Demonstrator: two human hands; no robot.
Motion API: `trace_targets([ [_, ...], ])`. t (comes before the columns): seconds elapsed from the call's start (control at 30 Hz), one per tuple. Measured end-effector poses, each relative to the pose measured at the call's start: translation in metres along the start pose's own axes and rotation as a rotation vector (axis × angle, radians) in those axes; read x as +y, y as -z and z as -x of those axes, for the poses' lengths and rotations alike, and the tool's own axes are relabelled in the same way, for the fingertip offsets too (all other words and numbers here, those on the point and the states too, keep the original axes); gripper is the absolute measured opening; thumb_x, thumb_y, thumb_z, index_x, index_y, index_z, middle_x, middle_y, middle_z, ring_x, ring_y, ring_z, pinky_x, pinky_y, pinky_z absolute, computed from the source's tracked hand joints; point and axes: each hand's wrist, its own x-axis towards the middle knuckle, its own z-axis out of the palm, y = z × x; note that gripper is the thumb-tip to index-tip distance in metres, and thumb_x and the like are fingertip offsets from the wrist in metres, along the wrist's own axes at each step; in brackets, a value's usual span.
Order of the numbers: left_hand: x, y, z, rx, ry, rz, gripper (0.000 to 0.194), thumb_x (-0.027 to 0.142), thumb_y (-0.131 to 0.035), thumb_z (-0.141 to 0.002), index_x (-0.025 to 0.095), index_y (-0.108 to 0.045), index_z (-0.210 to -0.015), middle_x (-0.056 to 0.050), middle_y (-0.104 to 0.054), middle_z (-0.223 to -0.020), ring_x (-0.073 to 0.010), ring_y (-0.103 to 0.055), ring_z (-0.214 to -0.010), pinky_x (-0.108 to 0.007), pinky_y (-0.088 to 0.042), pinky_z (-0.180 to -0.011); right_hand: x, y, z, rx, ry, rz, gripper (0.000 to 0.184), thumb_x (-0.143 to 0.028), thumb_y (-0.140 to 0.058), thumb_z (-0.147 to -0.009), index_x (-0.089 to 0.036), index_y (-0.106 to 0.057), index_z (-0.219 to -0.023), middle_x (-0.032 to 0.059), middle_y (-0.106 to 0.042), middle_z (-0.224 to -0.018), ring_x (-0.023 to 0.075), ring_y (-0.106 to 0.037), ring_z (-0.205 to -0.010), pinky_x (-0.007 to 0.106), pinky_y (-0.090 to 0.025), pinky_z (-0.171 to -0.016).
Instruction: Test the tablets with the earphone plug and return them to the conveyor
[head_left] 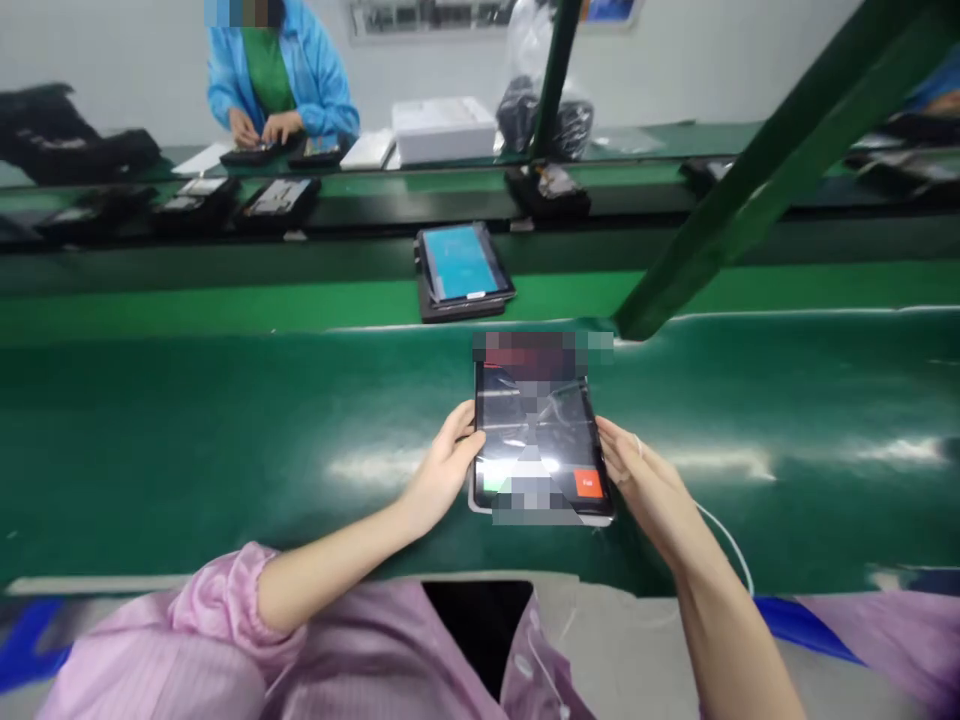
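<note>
A black tablet (536,440) lies flat on the green bench mat (225,440) right in front of me, its screen lit with an orange button at the lower right. My left hand (442,470) grips its left edge, fingers curled round the rim. My right hand (645,485) holds the right edge the same way. A thin white cable (731,545) runs from near my right wrist toward the bench front.
Another tablet with a blue screen (461,265) rests on a stack on the conveyor behind. A slanted green beam (757,170) crosses at the upper right. Across the line, a person in a blue coat (281,75) handles devices; dark trays (277,200) and a white box (442,128) sit nearby.
</note>
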Motion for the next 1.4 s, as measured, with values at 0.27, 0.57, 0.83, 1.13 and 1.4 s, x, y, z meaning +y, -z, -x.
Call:
trace_targets([
  [0.27,-0.006,0.075,0.080,0.234,0.055,-0.050,0.060,0.042,-0.065,-0.077,0.024,-0.050,-0.133,-0.009,-0.050,-0.144,-0.0282,-0.044,-0.132,-0.039,-0.039,-0.107,0.024,-0.067,0.040,-0.180,-0.170,0.023,0.050,-0.058,-0.075,-0.078,-0.025,-0.069,-0.115,0.0099,-0.060,-0.130,0.0282,-0.053,-0.124,0.047,-0.037,-0.111],
  [0.57,-0.034,0.108,0.119,0.151,-0.015,-0.165,0.077,0.034,-0.067,-0.083,0.029,-0.027,-0.148,-0.009,-0.028,-0.157,-0.0292,-0.031,-0.142,-0.044,-0.032,-0.116,0.041,-0.079,0.080,-0.219,0.555,0.795,0.031,-0.042,-0.042,-0.102,-0.031,-0.061,-0.124,0.0041,-0.064,-0.124,0.0267,-0.058,-0.118,0.048,-0.039,-0.107],
  [0.83,-0.039,0.106,0.123,0.092,-0.131,-0.573,0.115,0.049,-0.081,-0.066,0.020,-0.013,-0.153,-0.019,-0.020,-0.158,-0.0402,-0.020,-0.145,-0.059,-0.014,-0.119,0.035,-0.071,0.099,-0.343,0.740,0.822,0.020,-0.033,-0.047,-0.100,-0.029,-0.066,-0.097,0.0030,-0.074,-0.094,0.0258,-0.070,-0.090,0.045,-0.044,-0.095],
  [1.13,-0.058,0.103,0.119,0.112,-0.341,-1.163,0.137,0.069,-0.074,-0.062,0.012,0.012,-0.151,-0.028,-0.033,-0.150,-0.0431,-0.035,-0.138,-0.064,-0.027,-0.110,0.011,-0.087,0.063,-0.031,-0.024,0.154,0.032,-0.052,-0.075,-0.081,-0.022,-0.070,-0.092,-0.0069,-0.039,-0.047,0.0111,-0.036,-0.043,0.027,-0.044,-0.050],
  [1.4,-0.064,0.099,0.116,0.233,-0.478,-1.248,0.127,0.086,-0.051,-0.066,0.005,-0.005,-0.151,-0.029,-0.046,-0.141,-0.0414,-0.045,-0.131,-0.058,-0.026,-0.109,0.003,-0.127,-0.050,-0.112,0.409,0.438,0.043,-0.059,-0.070,-0.082,-0.024,-0.070,-0.106,0.0055,-0.069,-0.102,0.0213,-0.062,-0.085,0.041,-0.047,-0.086],
])
